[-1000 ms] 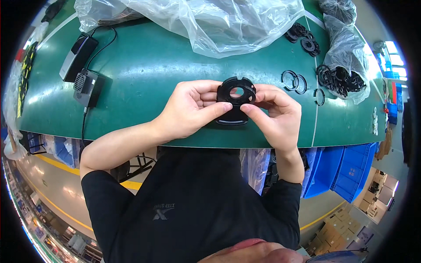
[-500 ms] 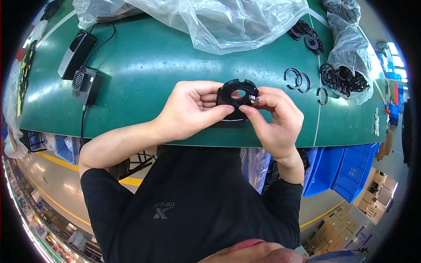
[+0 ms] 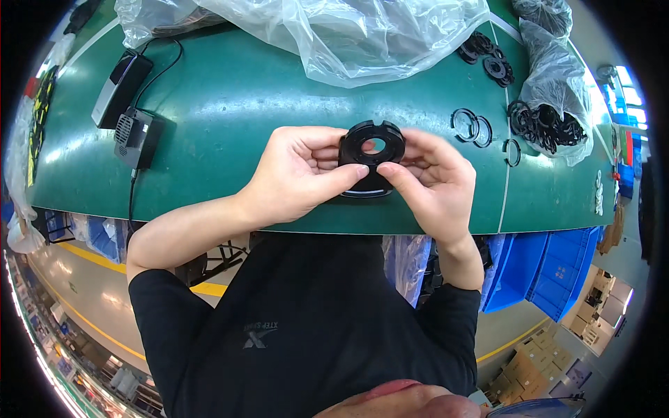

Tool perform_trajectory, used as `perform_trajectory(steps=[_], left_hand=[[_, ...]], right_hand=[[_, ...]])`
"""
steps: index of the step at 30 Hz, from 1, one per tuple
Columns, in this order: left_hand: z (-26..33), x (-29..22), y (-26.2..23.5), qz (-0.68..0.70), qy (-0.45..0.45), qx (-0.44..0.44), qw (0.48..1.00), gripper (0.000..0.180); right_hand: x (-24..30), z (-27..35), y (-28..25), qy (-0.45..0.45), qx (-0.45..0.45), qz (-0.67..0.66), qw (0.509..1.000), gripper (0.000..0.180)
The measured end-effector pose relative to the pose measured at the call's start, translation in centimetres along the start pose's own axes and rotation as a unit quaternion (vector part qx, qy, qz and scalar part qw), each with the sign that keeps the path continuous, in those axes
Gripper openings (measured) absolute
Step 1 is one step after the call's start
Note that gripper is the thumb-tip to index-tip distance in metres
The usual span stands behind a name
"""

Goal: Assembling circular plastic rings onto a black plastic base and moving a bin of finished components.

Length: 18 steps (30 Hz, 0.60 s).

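Note:
Just above the near edge of the green table, I hold a black round plastic part (image 3: 371, 129) with a hole through its middle and notches in its rim. My left hand (image 3: 296, 171) grips its left side, thumb on the lower front and fingers curled behind. My right hand (image 3: 439, 184) closes on the right side, with its thumb pressed near the left thumb; its upper fingers are a little blurred. A pale curved strip shows on the part's lower edge. Most of the fingertips behind the part are hidden.
Loose black rings (image 3: 481, 132) lie to the right, beside an open plastic bag (image 3: 557, 90) spilling more rings. Black discs (image 3: 495, 68) sit farther back. Clear plastic sheeting (image 3: 362, 42) covers the far middle. A corded black device (image 3: 139, 136) stands left. Blue bins (image 3: 519, 268) are below the edge.
The round part has turned and moved slightly left. The small light-coloured piece by my right fingertips no longer shows. My right fingers have shifted behind the part's edge.

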<state>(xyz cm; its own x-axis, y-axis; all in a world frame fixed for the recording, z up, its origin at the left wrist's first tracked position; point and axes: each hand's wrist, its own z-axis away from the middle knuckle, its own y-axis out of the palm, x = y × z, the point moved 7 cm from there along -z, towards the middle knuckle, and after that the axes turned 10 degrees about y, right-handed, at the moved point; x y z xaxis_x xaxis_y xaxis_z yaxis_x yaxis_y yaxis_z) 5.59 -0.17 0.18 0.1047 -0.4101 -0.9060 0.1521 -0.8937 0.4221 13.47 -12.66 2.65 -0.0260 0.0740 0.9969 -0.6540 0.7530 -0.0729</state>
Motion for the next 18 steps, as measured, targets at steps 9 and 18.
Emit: perform_trajectory(steps=[9, 18], left_hand=[[0.0, 0.7, -0.1, -0.015, -0.017, 0.006, 1.0, 0.033], [0.3, -0.5, 0.8, -0.018, 0.061, 0.039, 0.997, 0.036]], right_hand=[[-1.0, -0.1, 0.0, 0.052, 0.025, -0.034, 0.998, 0.027], [0.4, 0.0, -0.7, -0.02, 0.027, -0.024, 0.999, 0.017]])
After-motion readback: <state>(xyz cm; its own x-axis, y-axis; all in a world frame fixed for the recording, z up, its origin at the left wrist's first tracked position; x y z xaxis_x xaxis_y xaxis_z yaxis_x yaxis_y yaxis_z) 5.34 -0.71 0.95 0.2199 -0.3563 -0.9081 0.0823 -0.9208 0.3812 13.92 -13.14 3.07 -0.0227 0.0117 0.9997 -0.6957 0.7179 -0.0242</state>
